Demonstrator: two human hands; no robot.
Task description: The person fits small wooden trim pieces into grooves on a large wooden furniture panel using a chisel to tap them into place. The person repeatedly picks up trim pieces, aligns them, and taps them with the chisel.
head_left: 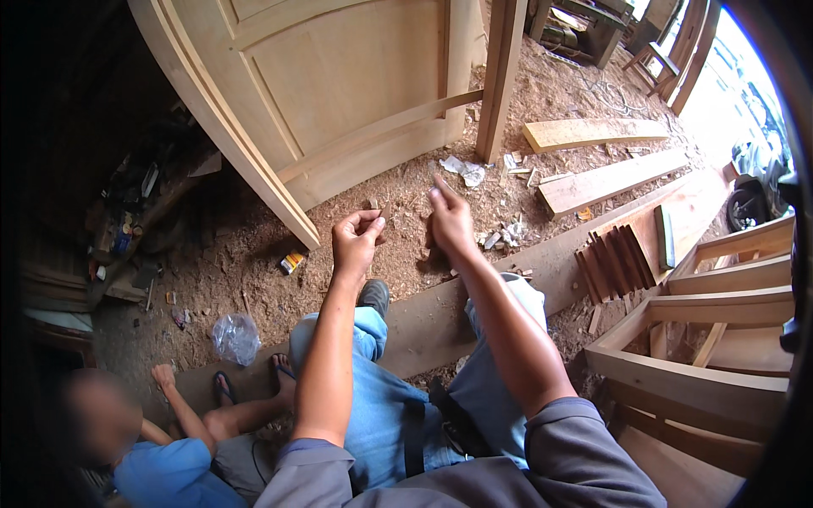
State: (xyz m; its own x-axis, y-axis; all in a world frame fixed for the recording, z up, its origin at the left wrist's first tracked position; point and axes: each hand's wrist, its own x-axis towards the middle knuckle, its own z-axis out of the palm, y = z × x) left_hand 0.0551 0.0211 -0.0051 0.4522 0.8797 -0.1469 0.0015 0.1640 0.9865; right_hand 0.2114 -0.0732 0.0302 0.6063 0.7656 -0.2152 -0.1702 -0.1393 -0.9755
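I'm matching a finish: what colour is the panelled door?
Pale yellowish tan; the panelled door shows best in the head view.

Left hand (354,241) curled, right hand (452,224) (slightly farther forward) pointing.

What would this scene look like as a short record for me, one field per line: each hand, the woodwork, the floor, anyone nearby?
Left hand: raised, fingers bent; seems to pinch a thin brown piece
Right hand: raised beside it, forefinger extended; whether it holds anything is unclear
Woodwork ahead: pale panelled door
Woodwork at right: dark brown slats, pale wooden frame
Floor: strewn with wood shavings; clear plastic bag at left
Nearby: another person in a blue shirt, lower left
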